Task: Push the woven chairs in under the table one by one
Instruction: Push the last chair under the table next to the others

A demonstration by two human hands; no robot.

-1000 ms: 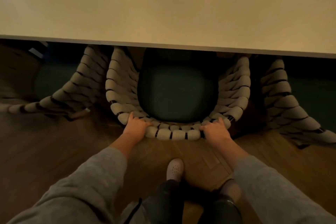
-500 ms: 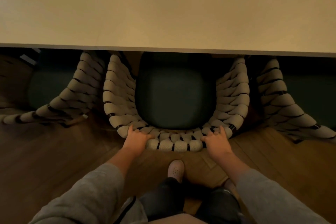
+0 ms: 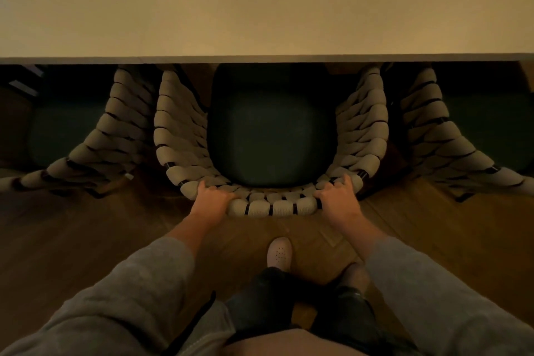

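Observation:
A woven chair [image 3: 179,136] with thick beige rope weave and a dark green seat cushion [image 3: 270,136] stands in front of me, its front part under the pale table [image 3: 260,3]. My left hand [image 3: 212,199] grips the top of the curved backrest at its left end. My right hand [image 3: 339,196] grips the same rim at its right end, fingers curled over the rope. Both arms are stretched forward in grey sleeves.
Two more woven chairs stand tucked at either side, one to the left [image 3: 115,130] and one to the right [image 3: 433,136]. The floor is dark wood [image 3: 86,240]. My foot in a pale shoe [image 3: 278,253] is just behind the chair.
The chair and both hands sit lower in the view than a second ago, and the seat shows more fully. Both hands stay on the backrest rim.

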